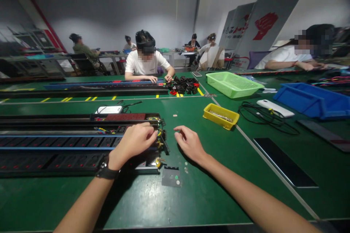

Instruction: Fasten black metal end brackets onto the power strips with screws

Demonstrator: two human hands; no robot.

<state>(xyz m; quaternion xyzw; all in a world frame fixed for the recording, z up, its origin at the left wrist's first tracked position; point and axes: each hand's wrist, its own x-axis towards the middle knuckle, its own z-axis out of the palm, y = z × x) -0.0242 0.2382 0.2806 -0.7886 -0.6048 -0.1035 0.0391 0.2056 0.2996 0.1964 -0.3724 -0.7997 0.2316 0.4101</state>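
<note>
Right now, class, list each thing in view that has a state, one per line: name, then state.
Left hand: curled, resting on the end of the long black power strips.
Right hand: loosely curled, on the table beside the strips, holding nothing visible.
Small yellow plastic tray: upright, metal parts inside.
Green plastic basket: upright, looks empty.
Blue plastic bin: upright, contents hidden.

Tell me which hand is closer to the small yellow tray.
Right. The right hand rests on the green table just below-left of the yellow tray; the left hand sits farther left, on the power strips.
</note>
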